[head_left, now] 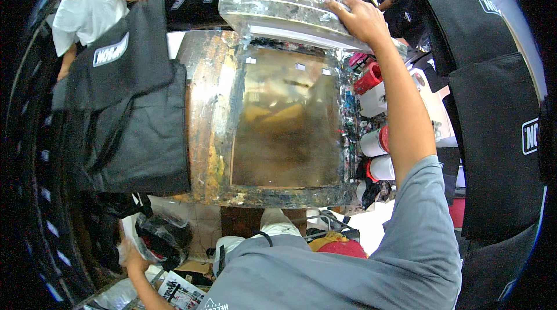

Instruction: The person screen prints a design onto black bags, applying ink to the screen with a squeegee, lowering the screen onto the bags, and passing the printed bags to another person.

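Note:
My right hand (364, 20) grips the edge of a paint-stained screen-printing frame (278, 17), its fingers curled over the top. The frame stands tilted up at the far side of the worktable. Below it lies a shiny brown printing board (284, 136) with a few small white tabs near its far edge. My left hand (133, 256) is low at the far left, away from the board. Its fingers look closed beside a pale, sheet-like piece (129, 230); blur hides what they hold.
Black fabric pieces (145, 142) lie left of the board, where another person (93, 5) lifts one with a white printed patch. White and red paint tubs (376, 142) stand along the right edge. More printed black pieces (493, 142) hang at the far right. A plastic-wrapped bundle (165, 237) sits lower left.

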A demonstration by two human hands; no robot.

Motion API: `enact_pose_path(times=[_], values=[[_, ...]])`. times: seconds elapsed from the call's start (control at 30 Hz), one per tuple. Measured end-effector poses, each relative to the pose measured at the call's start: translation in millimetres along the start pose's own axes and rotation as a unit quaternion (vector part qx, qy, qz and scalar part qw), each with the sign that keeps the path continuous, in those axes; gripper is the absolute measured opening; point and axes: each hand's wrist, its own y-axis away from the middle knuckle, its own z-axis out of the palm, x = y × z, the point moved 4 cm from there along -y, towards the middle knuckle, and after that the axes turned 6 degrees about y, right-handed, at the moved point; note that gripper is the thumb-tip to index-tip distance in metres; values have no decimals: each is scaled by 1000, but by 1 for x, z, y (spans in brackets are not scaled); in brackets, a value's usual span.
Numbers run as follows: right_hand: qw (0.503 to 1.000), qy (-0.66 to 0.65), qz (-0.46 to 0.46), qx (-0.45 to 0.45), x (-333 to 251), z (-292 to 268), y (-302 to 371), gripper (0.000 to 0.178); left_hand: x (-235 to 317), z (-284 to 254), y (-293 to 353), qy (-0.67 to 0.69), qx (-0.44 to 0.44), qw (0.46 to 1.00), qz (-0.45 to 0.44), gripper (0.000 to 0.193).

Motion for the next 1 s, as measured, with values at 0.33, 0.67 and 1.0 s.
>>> enact_pose_path(times=[0.33, 0.67, 1.0], values=[[999, -7, 17, -35, 13, 15, -7, 87, 208, -116, -85, 289, 429, 778, 356, 58], [999, -46, -5, -5, -3, 0, -5, 75, 297, -52, -245, -96, 440, 888, 93, 43], [999, -24, -16, 20, 4, 8, 2, 85, 332, -150, -135, 179, 345, 853, 349, 22]])
